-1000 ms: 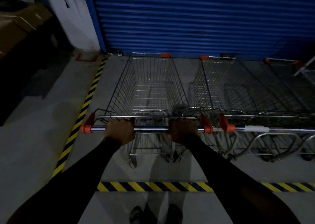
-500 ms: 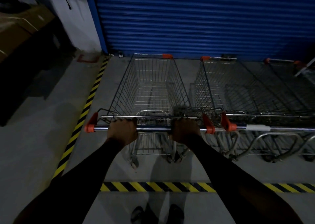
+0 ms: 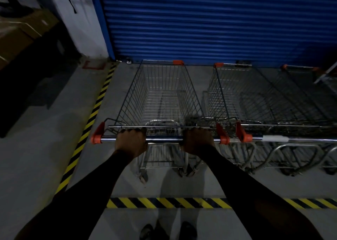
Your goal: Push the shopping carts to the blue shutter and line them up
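Note:
A wire shopping cart (image 3: 160, 97) with orange corner caps stands in front of me, its nose almost at the blue shutter (image 3: 209, 24). My left hand (image 3: 131, 141) and my right hand (image 3: 197, 140) both grip its chrome handle bar (image 3: 164, 140), fingers curled over the top. Right beside it a second cart (image 3: 259, 97) is parked facing the shutter, its handle level with mine. Part of a third cart (image 3: 310, 86) shows at the far right in shadow.
Yellow-black hazard tape runs along the floor on the left (image 3: 91, 115) and across it near my feet (image 3: 164, 203). A white wall pillar (image 3: 80, 20) and cardboard boxes (image 3: 21, 31) stand at the left. My shoes (image 3: 167, 230) show at the bottom.
The cart has shifted very slightly right and forward; both hands keep their grip on the handle.

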The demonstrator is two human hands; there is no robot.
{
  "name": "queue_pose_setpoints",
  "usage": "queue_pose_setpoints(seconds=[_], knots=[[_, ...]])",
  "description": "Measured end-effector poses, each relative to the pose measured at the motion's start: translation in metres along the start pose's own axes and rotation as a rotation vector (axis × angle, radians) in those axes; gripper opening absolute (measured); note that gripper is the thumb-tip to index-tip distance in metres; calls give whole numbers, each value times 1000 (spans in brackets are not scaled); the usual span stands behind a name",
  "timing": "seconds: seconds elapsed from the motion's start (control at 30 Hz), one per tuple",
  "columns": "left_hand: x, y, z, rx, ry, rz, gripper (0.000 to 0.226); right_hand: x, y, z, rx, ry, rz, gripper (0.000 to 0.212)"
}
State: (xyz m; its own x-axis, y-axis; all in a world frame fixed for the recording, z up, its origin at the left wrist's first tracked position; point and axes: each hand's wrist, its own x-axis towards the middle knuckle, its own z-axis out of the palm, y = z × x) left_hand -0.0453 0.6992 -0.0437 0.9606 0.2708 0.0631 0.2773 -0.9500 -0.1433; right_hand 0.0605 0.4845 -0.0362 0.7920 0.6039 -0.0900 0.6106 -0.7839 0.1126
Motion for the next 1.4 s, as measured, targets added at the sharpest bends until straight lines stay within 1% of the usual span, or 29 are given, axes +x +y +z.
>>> queue_pose_setpoints(seconds=[0.17,0.37,0.43,0.63,0.77,0.83,0.93,1.03,1.07,1.1,1.13,1.23,1.33,1.4], knots=[[2,1,2,-3,24,12,35,2,2,1,-21,4,-7,41],[2,0,4,-6,51,26,38,3,2,-1,10,-14,11,41],[2,-2,6,-19,70,53,40,4,3,0,12,-13,4,40],[2,-6,18,-18,124,116,56,4,6,3,49,9,-8,38],[2,-9,25,-43,200,170,63,5,7,7,27,32,-36,42],[2,-11,28,-47,258,230,65,5,8,9,24,22,-53,45],[-3,-12,27,-57,298,298,68,7,13,11,78,9,-99,51],[-11,-9,20,-84,379,280,65,2,15,9,141,91,-166,68],[-12,-7,16,-95,400,279,64,-1,17,13,161,146,-202,73],[-12,-2,13,-107,418,283,63,-5,18,13,180,189,-212,73],[-12,2,10,-118,433,291,62,-8,20,15,194,253,-212,71],[-5,20,-4,-173,437,314,59,-17,31,6,269,367,-121,68],[5,50,-21,-222,444,319,56,-25,55,-2,247,471,-47,62],[11,76,-31,-220,389,327,57,-33,70,-10,238,510,20,57]])
